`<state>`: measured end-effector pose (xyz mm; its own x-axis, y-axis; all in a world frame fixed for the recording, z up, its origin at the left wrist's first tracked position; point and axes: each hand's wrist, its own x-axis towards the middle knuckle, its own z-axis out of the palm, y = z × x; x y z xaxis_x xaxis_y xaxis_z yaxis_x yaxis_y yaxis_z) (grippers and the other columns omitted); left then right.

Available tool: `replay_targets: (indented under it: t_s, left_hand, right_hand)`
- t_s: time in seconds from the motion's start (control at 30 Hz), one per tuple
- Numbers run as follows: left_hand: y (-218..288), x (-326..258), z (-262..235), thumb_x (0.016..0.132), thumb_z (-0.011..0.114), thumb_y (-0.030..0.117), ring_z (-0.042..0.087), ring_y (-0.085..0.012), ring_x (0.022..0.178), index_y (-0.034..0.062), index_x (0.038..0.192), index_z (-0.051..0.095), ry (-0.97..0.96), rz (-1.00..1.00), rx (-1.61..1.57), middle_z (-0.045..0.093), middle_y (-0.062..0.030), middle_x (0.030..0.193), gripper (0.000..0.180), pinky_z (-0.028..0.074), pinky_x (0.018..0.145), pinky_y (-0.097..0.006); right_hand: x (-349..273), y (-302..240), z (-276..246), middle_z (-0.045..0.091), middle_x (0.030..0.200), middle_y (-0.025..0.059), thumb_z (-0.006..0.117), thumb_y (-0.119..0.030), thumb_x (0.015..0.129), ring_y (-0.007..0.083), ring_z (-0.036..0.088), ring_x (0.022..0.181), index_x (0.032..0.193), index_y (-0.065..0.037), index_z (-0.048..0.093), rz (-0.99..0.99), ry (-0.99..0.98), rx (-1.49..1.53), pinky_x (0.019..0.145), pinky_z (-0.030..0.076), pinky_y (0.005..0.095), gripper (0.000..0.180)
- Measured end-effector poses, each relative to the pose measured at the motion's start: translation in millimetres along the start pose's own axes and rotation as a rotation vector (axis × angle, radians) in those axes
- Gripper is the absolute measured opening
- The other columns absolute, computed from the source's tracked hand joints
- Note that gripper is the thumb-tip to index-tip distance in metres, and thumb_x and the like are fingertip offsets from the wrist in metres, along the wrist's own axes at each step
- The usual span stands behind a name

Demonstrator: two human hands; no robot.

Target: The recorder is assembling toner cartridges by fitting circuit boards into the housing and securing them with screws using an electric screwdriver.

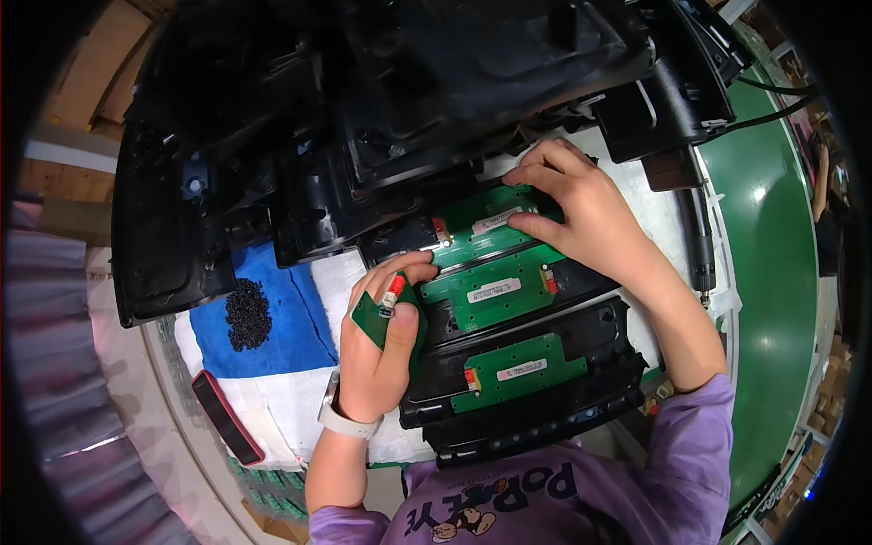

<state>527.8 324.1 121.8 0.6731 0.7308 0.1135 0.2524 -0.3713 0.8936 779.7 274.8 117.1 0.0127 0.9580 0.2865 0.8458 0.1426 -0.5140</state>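
Observation:
My left hand [380, 350] is closed round a loose green circuit board [368, 320] with a red and white connector, its thumb across the front. At the far end of the row, the curled fingers and thumb of my right hand [572, 204] grip the right end of another green circuit board [463, 218], which lies on a black plastic panel. Nearer me, a middle board [500, 295] and a near board [518, 370] rest on black panels [599, 338]. Each carries a white label and a red connector.
Black plastic housings [381, 100] are stacked along the far side. On the left, a blue cloth [295, 336] bears a pile of small black pieces [248, 315]. A red-edged phone [227, 418] lies nearby. At right hangs a dark powered screwdriver [699, 241], beside a green surface [772, 272].

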Motion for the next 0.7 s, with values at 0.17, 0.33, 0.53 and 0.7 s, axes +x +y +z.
replay_targets:
  t_s: [0.17,0.33,0.53,0.7]
  left_hand:
    - [3.3,-2.1,0.8,0.095,0.034,0.039,0.05,-0.0341,0.111,-0.0024,0.107,0.059,-0.026,-0.073,-0.027,0.058,-0.0159,0.113,0.05,0.035,0.097,-0.04]
    - [-2.2,-6.0,3.4,0.094,0.036,0.043,0.05,-0.0319,0.112,-0.0042,0.104,0.059,0.063,0.018,-0.089,0.059,-0.0167,0.111,0.053,0.034,0.098,-0.039]
    - [8.2,-11.6,-5.4,0.091,0.034,0.056,0.052,-0.0277,0.109,-0.0072,0.107,0.057,0.107,0.129,-0.279,0.057,-0.0173,0.113,0.07,0.035,0.097,-0.036]
    - [38.6,-23.1,-2.6,0.084,0.018,0.073,0.051,-0.0269,0.112,-0.0069,0.118,0.052,0.179,0.13,-0.28,0.053,-0.0187,0.12,0.093,0.038,0.095,-0.036]
  right_hand:
    - [-2.9,-1.2,0.8,0.055,0.096,0.0089,0.074,-0.012,0.066,0.0283,0.056,0.091,0.097,-0.002,0.062,-0.017,0.01,-0.024,0.076,0.048,0.0352,0.034]
    - [-6.1,-5.4,1.1,0.055,0.096,0.0093,0.074,-0.013,0.067,0.0286,0.056,0.091,0.095,-0.002,0.061,-0.027,0.021,-0.079,0.077,0.048,0.0356,0.033]
    - [-6.7,-0.4,-6.6,0.055,0.091,0.0091,0.072,-0.018,0.068,0.0266,0.056,0.09,0.095,-0.001,0.06,-0.232,0.057,-0.291,0.075,0.049,0.0361,0.034]
    - [-22.7,-30.0,-36.5,0.056,0.086,0.0073,0.069,-0.013,0.069,0.0244,0.056,0.086,0.092,-0.002,0.06,-0.356,0.077,-0.459,0.069,0.049,0.0352,0.027]
